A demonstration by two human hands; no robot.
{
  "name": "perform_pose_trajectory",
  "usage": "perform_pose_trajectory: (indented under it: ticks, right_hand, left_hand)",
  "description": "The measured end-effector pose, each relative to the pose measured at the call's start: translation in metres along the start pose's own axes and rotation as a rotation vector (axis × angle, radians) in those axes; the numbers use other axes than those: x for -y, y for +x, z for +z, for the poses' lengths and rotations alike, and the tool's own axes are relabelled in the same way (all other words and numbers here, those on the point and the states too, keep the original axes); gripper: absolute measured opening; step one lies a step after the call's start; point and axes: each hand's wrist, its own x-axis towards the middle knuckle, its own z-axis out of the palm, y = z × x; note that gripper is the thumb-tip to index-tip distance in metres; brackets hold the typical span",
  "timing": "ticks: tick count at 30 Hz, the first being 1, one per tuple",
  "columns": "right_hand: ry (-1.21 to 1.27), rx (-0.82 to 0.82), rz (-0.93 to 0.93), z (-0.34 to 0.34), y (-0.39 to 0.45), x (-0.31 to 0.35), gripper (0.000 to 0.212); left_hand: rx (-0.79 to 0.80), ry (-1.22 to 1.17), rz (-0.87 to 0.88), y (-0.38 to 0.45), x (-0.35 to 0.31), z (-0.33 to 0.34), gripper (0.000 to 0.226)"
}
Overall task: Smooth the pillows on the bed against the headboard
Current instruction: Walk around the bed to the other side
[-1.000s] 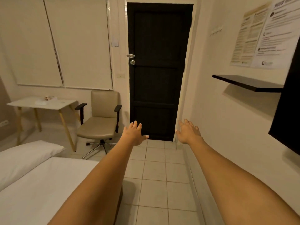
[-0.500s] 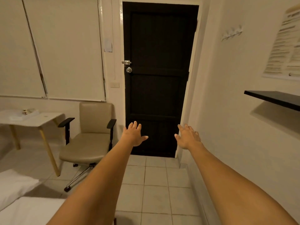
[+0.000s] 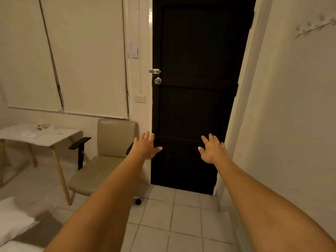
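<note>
Both my arms reach straight out in front of me at chest height. My left hand [image 3: 146,145] is open with fingers spread, holding nothing. My right hand [image 3: 212,149] is open the same way, a short gap to its right. Both hover in the air in front of a dark door [image 3: 196,91], touching nothing. A white pillow [image 3: 12,219] shows only as a corner at the lower left edge, with a sliver of the white bed [image 3: 16,246] below it. The headboard is out of view.
A beige office chair [image 3: 101,160] with black armrests stands left of the door. A small white table [image 3: 41,137] on wooden legs stands further left, under closed blinds [image 3: 72,57]. A bare wall [image 3: 291,124] runs along the right. Pale floor tiles [image 3: 174,220] lie ahead.
The view has swung up and toward the door. The bed and pillow have slid almost out at the lower left, and the black shelf on the right has left the view. Both hands stay open.
</note>
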Motion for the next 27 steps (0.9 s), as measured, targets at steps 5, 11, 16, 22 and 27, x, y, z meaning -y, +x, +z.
perform_pose_trajectory:
  ticks: [5, 11, 16, 22, 27]
  right_hand:
    - [-0.028, 0.051, -0.056, 0.010, 0.100, -0.007, 0.064]
    - [-0.026, 0.074, -0.166, 0.026, 0.201, 0.014, 0.066]
    - [-0.029, 0.111, -0.237, 0.044, 0.265, 0.043, 0.065]
    - [-0.008, 0.123, -0.300, 0.078, 0.350, 0.097, 0.066]
    - [0.012, 0.102, -0.348, 0.100, 0.418, 0.164, 0.065]
  left_hand:
    - [0.009, -0.036, -0.142, 0.071, 0.012, 0.004, 0.081]
    - [0.021, -0.057, -0.262, 0.133, 0.041, 0.007, 0.081]
    - [0.041, -0.037, -0.383, 0.177, 0.084, 0.018, 0.081]
    - [0.070, 0.001, -0.469, 0.240, 0.136, 0.031, 0.080]
    - [0.074, -0.035, -0.513, 0.297, 0.199, 0.032, 0.080]
